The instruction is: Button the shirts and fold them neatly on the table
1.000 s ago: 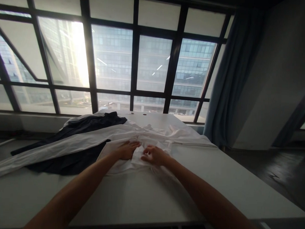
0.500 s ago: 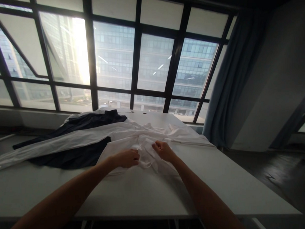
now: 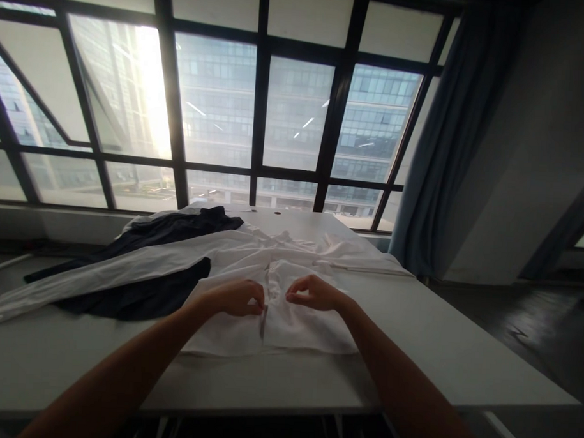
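A white long-sleeved shirt [image 3: 295, 331] lies spread on the table, its hem toward me and its front parted by a narrow gap down the middle. On the left side of that gap, my left hand [image 3: 241, 297] is closed, its curled fingertips pinching the shirt by the front edge. My right hand [image 3: 315, 292] is closed on the other side, thumb and fingers drawn together on the cloth. Fine contact at the fingertips is hard to see. A dark navy garment [image 3: 140, 297] lies partly under the shirt's left sleeve [image 3: 103, 268].
The white table [image 3: 412, 351] stretches toward a large black-framed window [image 3: 295, 114], with bright light at the left. A blue curtain [image 3: 438, 154] hangs at the right. More white fabric [image 3: 151, 217] lies beside the navy garment at the back left.
The shirt's lower front, bunched between my hands before, now lies flatter with its hem lower toward me. My hands have shifted only slightly.
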A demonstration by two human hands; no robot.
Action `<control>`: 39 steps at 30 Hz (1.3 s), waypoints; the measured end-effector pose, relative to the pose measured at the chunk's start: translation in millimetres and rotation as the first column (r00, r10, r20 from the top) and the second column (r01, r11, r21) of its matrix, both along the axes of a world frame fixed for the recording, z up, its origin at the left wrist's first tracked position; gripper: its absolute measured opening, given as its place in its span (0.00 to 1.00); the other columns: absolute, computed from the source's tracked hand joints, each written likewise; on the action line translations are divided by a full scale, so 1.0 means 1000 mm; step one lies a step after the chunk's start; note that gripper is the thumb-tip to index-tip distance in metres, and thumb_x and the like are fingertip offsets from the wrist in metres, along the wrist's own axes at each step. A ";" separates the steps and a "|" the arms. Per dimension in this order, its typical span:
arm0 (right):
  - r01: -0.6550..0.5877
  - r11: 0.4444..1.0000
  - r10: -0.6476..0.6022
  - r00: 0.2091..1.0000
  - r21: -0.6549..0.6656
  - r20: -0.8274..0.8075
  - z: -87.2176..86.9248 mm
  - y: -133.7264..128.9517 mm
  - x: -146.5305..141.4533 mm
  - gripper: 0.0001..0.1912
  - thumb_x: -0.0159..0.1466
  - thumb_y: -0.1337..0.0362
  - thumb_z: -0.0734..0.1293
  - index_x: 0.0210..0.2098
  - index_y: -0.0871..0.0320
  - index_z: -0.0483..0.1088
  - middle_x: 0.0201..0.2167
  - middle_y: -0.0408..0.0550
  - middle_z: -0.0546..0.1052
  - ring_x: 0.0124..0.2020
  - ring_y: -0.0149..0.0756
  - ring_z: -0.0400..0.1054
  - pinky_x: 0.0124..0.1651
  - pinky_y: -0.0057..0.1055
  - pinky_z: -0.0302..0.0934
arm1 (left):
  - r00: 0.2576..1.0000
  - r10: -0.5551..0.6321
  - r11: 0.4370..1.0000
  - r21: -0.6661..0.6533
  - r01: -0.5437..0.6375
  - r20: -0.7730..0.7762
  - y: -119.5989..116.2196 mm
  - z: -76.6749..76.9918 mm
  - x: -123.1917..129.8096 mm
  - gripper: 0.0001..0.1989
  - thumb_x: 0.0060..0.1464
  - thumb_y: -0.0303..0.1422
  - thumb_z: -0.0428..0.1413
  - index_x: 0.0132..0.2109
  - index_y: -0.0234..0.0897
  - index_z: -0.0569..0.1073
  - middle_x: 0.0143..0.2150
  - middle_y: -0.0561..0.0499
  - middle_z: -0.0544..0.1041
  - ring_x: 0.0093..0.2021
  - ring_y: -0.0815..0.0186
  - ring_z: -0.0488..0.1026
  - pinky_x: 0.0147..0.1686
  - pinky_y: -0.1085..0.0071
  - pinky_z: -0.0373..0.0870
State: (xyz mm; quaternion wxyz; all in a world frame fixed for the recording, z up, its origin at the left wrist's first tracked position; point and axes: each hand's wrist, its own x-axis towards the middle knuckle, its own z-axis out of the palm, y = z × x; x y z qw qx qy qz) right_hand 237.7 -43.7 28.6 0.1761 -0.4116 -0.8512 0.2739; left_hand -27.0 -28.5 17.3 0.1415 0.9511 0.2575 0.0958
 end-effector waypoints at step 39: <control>0.551 0.826 -0.516 0.658 0.117 0.548 -0.068 0.313 0.047 0.44 0.63 0.34 0.44 0.71 0.52 0.38 0.72 0.44 0.33 0.71 0.47 0.27 0.66 0.59 0.31 | 0.751 0.616 0.787 0.225 -0.574 -0.236 0.305 -0.055 -0.087 0.38 0.61 0.57 0.36 0.69 0.40 0.54 0.72 0.44 0.46 0.71 0.50 0.40 0.64 0.44 0.32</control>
